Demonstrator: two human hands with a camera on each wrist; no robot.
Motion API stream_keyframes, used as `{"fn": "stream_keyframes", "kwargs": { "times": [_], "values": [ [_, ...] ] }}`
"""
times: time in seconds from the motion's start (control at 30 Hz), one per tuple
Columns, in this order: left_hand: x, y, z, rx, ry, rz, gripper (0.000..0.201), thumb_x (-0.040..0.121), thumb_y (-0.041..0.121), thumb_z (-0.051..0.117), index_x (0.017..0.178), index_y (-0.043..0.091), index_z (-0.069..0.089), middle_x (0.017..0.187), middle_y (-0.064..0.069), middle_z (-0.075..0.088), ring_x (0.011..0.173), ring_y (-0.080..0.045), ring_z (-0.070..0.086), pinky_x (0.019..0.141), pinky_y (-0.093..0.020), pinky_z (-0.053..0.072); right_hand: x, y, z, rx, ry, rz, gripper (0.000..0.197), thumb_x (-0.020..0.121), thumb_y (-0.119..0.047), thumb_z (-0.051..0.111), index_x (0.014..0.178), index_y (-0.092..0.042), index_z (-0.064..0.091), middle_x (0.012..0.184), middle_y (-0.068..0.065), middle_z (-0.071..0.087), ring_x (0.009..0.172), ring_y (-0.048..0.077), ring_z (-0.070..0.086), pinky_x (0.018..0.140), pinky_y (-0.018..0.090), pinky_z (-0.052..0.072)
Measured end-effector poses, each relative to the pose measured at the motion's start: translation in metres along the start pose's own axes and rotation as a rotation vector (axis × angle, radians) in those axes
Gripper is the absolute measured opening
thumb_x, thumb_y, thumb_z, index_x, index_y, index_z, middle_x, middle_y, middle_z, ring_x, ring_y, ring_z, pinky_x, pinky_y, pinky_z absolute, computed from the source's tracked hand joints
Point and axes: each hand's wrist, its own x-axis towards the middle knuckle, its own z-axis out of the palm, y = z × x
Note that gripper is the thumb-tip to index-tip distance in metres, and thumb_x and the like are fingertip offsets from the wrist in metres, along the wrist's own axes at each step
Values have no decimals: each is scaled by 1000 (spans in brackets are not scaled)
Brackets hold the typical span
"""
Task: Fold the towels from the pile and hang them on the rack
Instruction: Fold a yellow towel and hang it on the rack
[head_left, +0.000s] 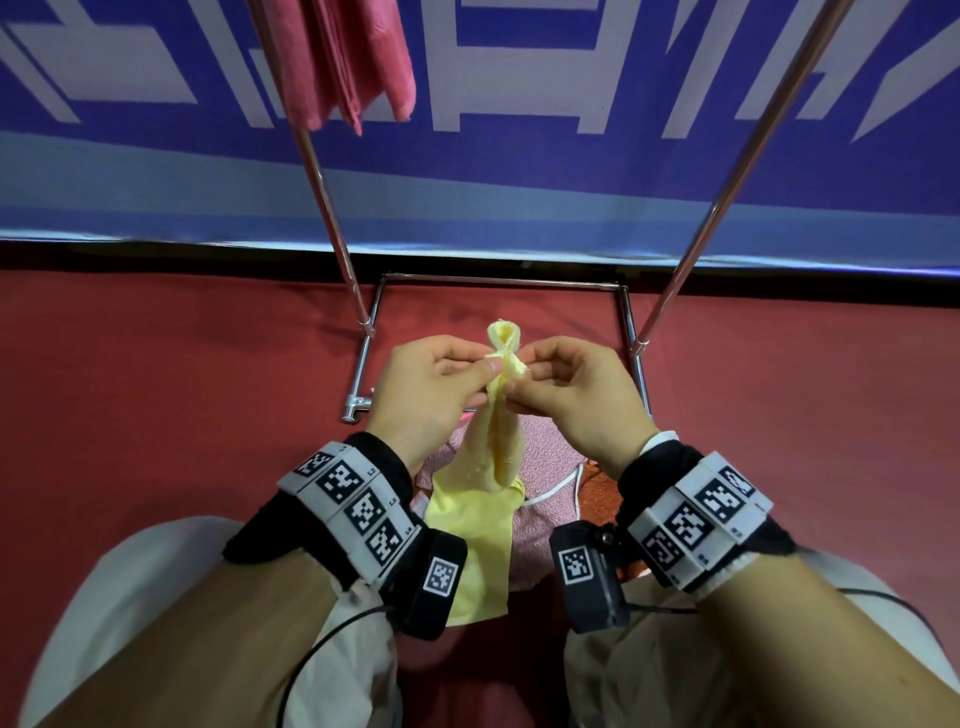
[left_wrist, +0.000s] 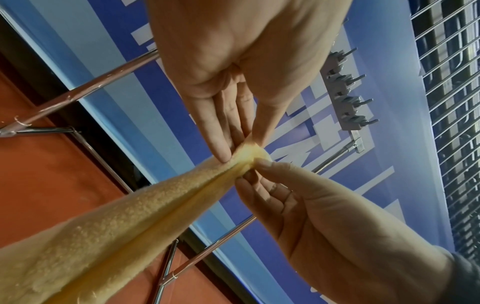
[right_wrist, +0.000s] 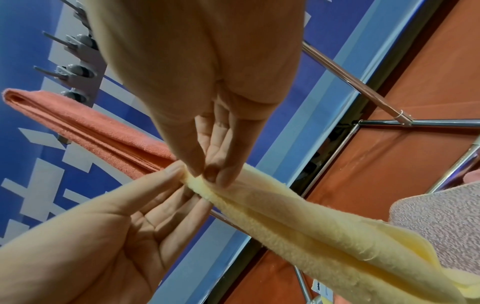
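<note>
- Both hands are up in front of the rack (head_left: 332, 208), close together and almost touching.
- The left hand (head_left: 431, 384) has thumb and fingertips (left_wrist: 223, 158) pinched on the bunched top edge of the yellow towel (head_left: 498, 447).
- The right hand (head_left: 576, 395) pinches the same edge just beside it, so neither hand is free.
- From that double pinch the towel hangs in long, roped folds. Its lower end trails down onto the pink cloth of the pile (head_left: 543, 457) between the forearms.
- Handling call: this looks light and completely limp. The wrist views show a fleecy nap, so I'd expect it to grip well under the fingers rather than slide.
- It has no stiffness at all and will sag wherever it isn't held. Nothing about it looks fragile.
- Where to hold: bunched in the middle like this, it stays a rope. I'd say the hands need to run apart along the top edge to the two corners, so it drops flat and can be folded.
- Watch the tail. It lies on the pile near a white cord (head_left: 550, 493) and could drag either one up.
- A folded pink towel (head_left: 348, 57) hangs on the rack at upper left.
</note>
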Motion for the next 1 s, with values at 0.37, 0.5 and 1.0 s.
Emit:
{"fn": "stream_keyframes", "kwargs": {
  "times": [0.37, 0.5, 1.0],
  "values": [
    [0, -2, -1, 41, -11, 34, 19, 78, 14, 85, 84, 6, 69, 80, -18, 75, 85, -36, 74, 86, -51, 60, -2, -2, 0, -62, 27, -91, 21, 78, -3, 82, 86, -17, 70, 75, 7, 69, 72, 27, 68, 81, 56, 61],
    [0, -3, -2, 24, -52, 22, 16, 79, 12, 84, 87, 3, 72, 82, -12, 77, 87, -29, 75, 89, -48, 60, -3, 0, 0, -139, 36, -128, 18, 68, -23, 81, 83, -23, 70, 75, 2, 72, 76, 35, 72, 80, 56, 61],
    [0, 0, -3, 111, -164, 132, 24, 94, 3, 62, 93, 22, 76, 85, 1, 76, 79, -8, 71, 76, -23, 55, -3, -3, -6, -327, 149, -277, 25, 79, -12, 82, 76, -31, 65, 70, -9, 68, 67, 7, 63, 72, 28, 55]
  ]
}}
